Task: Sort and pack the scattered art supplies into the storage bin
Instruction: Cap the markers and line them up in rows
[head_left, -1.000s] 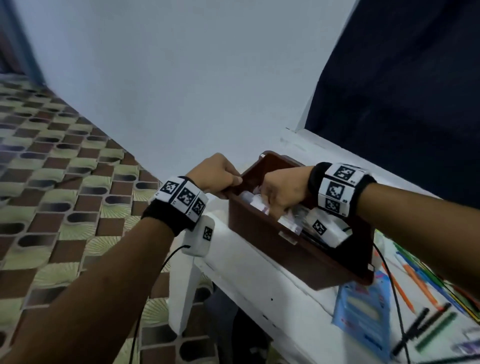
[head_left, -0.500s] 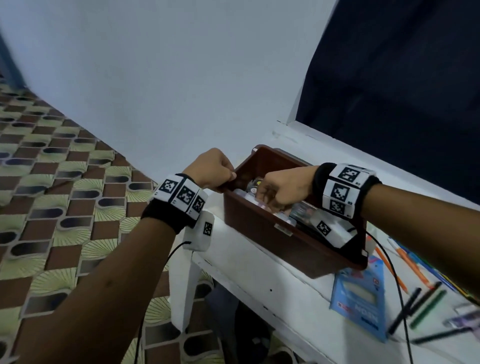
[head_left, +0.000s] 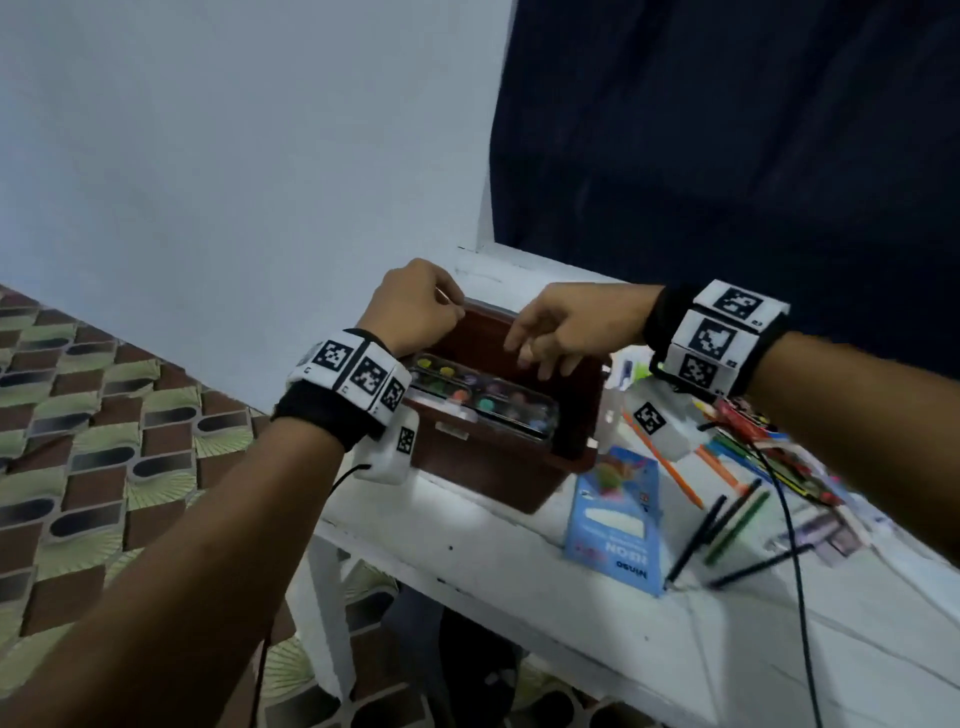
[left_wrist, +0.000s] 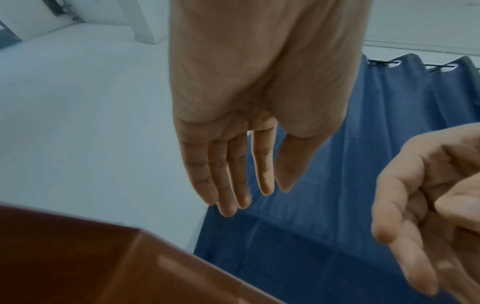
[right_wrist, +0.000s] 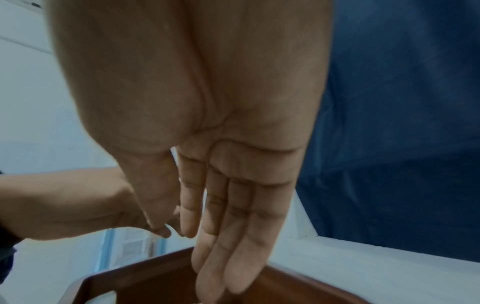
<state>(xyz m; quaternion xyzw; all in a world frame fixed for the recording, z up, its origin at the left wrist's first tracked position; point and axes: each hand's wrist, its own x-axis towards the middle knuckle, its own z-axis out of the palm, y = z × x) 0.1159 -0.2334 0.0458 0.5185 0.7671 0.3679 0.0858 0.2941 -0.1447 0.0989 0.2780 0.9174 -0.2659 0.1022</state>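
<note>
A brown storage bin (head_left: 488, 467) stands at the left end of the white table (head_left: 467, 551). A clear-lidded paint set (head_left: 483, 400) with round colour pans lies inside it. My left hand (head_left: 444, 312) hovers at the bin's far left corner. Its fingers (left_wrist: 233, 185) hang straight and hold nothing, above the bin wall (left_wrist: 78, 257). My right hand (head_left: 535, 358) floats over the bin's far right part. Those fingers (right_wrist: 226, 236) are straight too, empty, pointing down past the rim (right_wrist: 155, 273).
Right of the bin lie a blue packet (head_left: 618, 514), an orange pencil (head_left: 665, 462), black and green pens (head_left: 727, 519) and a heap of coloured pencils (head_left: 769, 457). A dark blue curtain (head_left: 727, 130) hangs behind. The table edge drops to patterned floor (head_left: 104, 415) on the left.
My right hand has let go of the paint set, which now lies in the bin, and has lifted out. My left hand has released the bin's corner and opened.
</note>
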